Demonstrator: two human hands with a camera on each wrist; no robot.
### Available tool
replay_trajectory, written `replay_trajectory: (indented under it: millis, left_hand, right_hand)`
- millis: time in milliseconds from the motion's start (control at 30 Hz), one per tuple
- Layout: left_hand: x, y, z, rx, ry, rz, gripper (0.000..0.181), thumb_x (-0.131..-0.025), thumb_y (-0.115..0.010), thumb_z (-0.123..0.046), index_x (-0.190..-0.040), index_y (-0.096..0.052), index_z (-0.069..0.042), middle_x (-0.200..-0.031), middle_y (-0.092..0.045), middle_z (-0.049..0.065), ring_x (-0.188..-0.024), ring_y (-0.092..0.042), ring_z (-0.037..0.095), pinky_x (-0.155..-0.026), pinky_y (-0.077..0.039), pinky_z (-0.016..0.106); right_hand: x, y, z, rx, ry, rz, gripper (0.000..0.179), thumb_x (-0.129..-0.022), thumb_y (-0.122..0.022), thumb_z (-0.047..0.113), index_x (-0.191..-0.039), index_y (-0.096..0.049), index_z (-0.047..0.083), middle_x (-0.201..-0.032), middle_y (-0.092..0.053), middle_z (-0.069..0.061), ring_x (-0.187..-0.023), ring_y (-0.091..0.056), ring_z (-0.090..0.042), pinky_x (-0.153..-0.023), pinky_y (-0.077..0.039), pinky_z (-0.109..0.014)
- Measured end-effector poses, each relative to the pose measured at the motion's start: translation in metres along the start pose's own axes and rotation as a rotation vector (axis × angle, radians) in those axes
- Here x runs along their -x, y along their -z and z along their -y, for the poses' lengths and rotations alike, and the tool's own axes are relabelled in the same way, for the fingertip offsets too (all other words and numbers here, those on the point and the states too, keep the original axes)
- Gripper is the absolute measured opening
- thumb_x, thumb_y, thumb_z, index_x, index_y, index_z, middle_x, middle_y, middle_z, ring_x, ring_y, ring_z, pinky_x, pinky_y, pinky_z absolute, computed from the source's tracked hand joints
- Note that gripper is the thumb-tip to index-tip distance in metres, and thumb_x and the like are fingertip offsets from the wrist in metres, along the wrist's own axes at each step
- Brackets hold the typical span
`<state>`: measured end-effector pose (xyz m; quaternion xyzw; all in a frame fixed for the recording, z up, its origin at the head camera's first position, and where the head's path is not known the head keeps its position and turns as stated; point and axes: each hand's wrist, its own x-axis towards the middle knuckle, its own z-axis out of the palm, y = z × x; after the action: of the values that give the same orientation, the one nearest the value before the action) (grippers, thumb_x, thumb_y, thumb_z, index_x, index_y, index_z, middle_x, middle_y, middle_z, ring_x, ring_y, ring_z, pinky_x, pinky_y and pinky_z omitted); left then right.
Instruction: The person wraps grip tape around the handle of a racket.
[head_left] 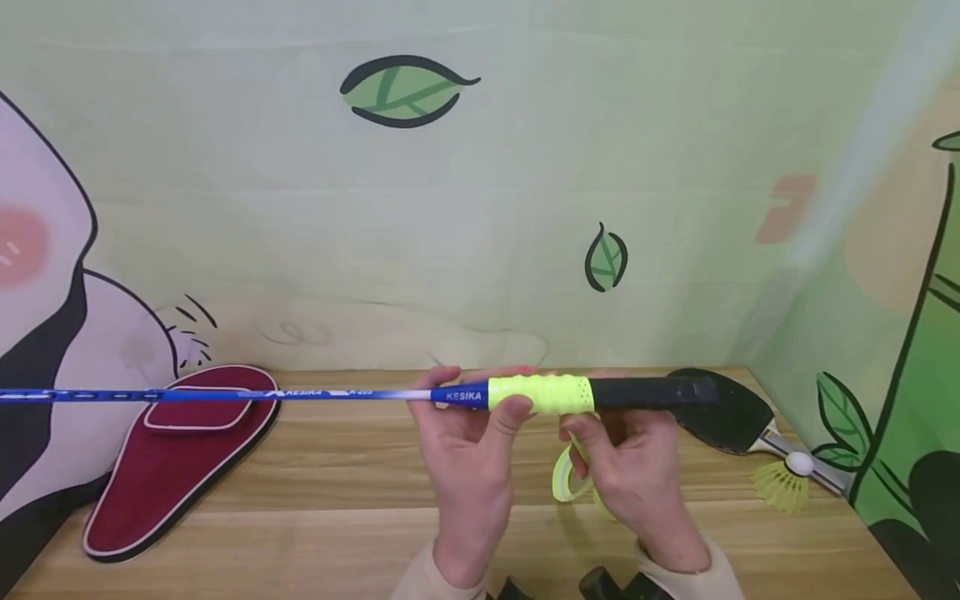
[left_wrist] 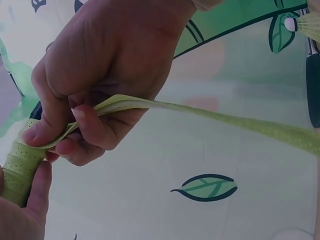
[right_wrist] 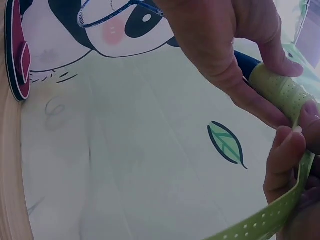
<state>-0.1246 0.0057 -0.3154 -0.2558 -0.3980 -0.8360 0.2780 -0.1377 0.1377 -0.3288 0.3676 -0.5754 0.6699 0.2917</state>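
Wooden table (head_left: 322, 492) | racket handle (head_left: 581, 393) inside left grip (head_left: 472, 467), held | right grip (head_left: 637, 475) pinches yellow tape (left_wrist: 280, 132)

Two grips: one left grip (head_left: 471, 471) and one right grip (head_left: 645, 475), with two pale sleeves (head_left: 433, 579). One racket (head_left: 390, 395), one length of yellow-green tape (head_left: 543, 392), one dark red case (head_left: 183, 454), one black paddle (head_left: 727, 415) and one shuttlecock (head_left: 786, 482), five articles in all. One worktop (head_left: 337, 500). One printed backdrop (head_left: 480, 217), with two loose leaves, one large leaf (head_left: 405, 92) and one small leaf (head_left: 606, 260), one faded red mark (head_left: 786, 208), and one panda figure (head_left: 41, 150) cut by the left edge. Along the head view's bottom edge there are also some dark objects (head_left: 602, 583), perhaps three, though too little of them shows to count with certainty.
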Motion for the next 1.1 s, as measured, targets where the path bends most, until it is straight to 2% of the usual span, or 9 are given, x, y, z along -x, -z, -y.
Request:
replay_trajectory:
  millis: [133,367,500,633,800,867,967,1067,1100]
  left_hand:
    - [0.000,0.001,0.001,0.000,0.024,-0.027,0.054,-0.086,-0.073,-0.007,-0.118,-0.031,-0.008,-0.099,-0.069,0.011,-0.093,-0.068,0.025,-0.080,-0.058,0.031]
    - [0.000,0.003,0.004,-0.015,0.030,-0.060,0.054,-0.083,-0.076,-0.008,-0.115,-0.033,-0.003,-0.094,-0.060,0.006,-0.084,-0.064,0.016,-0.075,-0.058,0.027]
    - [-0.002,0.004,0.004,-0.047,0.040,-0.080,0.054,-0.083,-0.077,-0.013,-0.113,-0.034,-0.005,-0.093,-0.057,0.005,-0.080,-0.060,0.014,-0.072,-0.056,0.025]
    - [-0.003,0.004,0.003,-0.060,0.052,-0.065,0.052,-0.084,-0.076,-0.011,-0.114,-0.033,-0.006,-0.092,-0.056,0.007,-0.074,-0.060,0.015,-0.066,-0.056,0.025]
    - [-0.004,0.005,0.004,-0.045,0.059,-0.037,0.052,-0.086,-0.074,-0.015,-0.117,-0.033,-0.008,-0.092,-0.058,0.005,-0.070,-0.055,0.012,-0.062,-0.051,0.020]
    - [-0.005,0.007,0.006,-0.007,0.058,0.003,0.050,-0.089,-0.070,-0.026,-0.120,-0.034,-0.010,-0.095,-0.059,0.003,-0.076,-0.055,0.012,-0.069,-0.049,0.020]
    - [-0.006,0.012,0.010,0.117,0.113,0.123,0.046,-0.092,-0.063,-0.041,-0.123,-0.040,-0.015,-0.101,-0.059,0.002,-0.089,-0.054,0.014,-0.081,-0.045,0.022]
    - [-0.006,0.015,0.014,0.260,0.197,0.253,0.031,-0.099,-0.058,-0.029,-0.123,-0.047,-0.014,-0.110,-0.057,0.005,-0.098,-0.058,0.016,-0.072,-0.053,0.022]
    - [-0.005,0.016,0.015,0.291,0.220,0.285,0.027,-0.099,-0.057,-0.022,-0.123,-0.048,-0.013,-0.112,-0.057,0.007,-0.096,-0.058,0.016,-0.063,-0.053,0.020]
  right_hand:
    - [0.000,-0.002,-0.001,-0.027,0.018,-0.023,0.033,-0.086,-0.068,-0.005,-0.117,-0.057,-0.013,-0.072,-0.062,-0.011,-0.041,-0.049,-0.014,-0.030,-0.041,-0.023]
    - [0.001,-0.004,-0.002,-0.053,0.055,-0.037,0.023,-0.087,-0.068,-0.005,-0.104,-0.056,-0.012,-0.071,-0.061,-0.009,-0.041,-0.048,-0.014,-0.030,-0.041,-0.023]
    - [0.001,-0.005,-0.003,-0.091,0.040,-0.017,0.026,-0.088,-0.066,-0.008,-0.111,-0.055,-0.014,-0.073,-0.063,-0.011,-0.046,-0.052,-0.015,-0.031,-0.040,-0.024]
    - [0.002,-0.008,-0.004,-0.122,0.031,-0.027,0.030,-0.089,-0.062,-0.010,-0.118,-0.055,-0.014,-0.074,-0.064,-0.012,-0.053,-0.056,-0.015,-0.030,-0.039,-0.025]
    - [0.002,-0.015,-0.006,-0.135,0.069,-0.062,0.022,-0.091,-0.060,-0.008,-0.111,-0.054,-0.016,-0.071,-0.062,-0.012,-0.050,-0.054,-0.015,-0.030,-0.038,-0.023]
    - [0.003,-0.018,-0.005,-0.148,0.081,-0.076,0.021,-0.092,-0.060,-0.008,-0.110,-0.053,-0.015,-0.071,-0.062,-0.012,-0.049,-0.052,-0.015,-0.030,-0.037,-0.024]
    - [0.005,-0.024,-0.003,-0.179,0.073,-0.081,0.020,-0.092,-0.058,-0.010,-0.110,-0.054,-0.015,-0.071,-0.063,-0.011,-0.049,-0.052,-0.016,-0.030,-0.036,-0.025]
    - [0.007,-0.028,-0.001,-0.190,0.042,-0.078,0.019,-0.091,-0.056,-0.013,-0.111,-0.054,-0.014,-0.070,-0.063,-0.011,-0.049,-0.052,-0.015,-0.030,-0.037,-0.025]
    - [0.007,-0.029,0.000,-0.186,0.033,-0.080,0.020,-0.091,-0.055,-0.014,-0.111,-0.054,-0.014,-0.070,-0.062,-0.011,-0.049,-0.052,-0.015,-0.030,-0.037,-0.025]
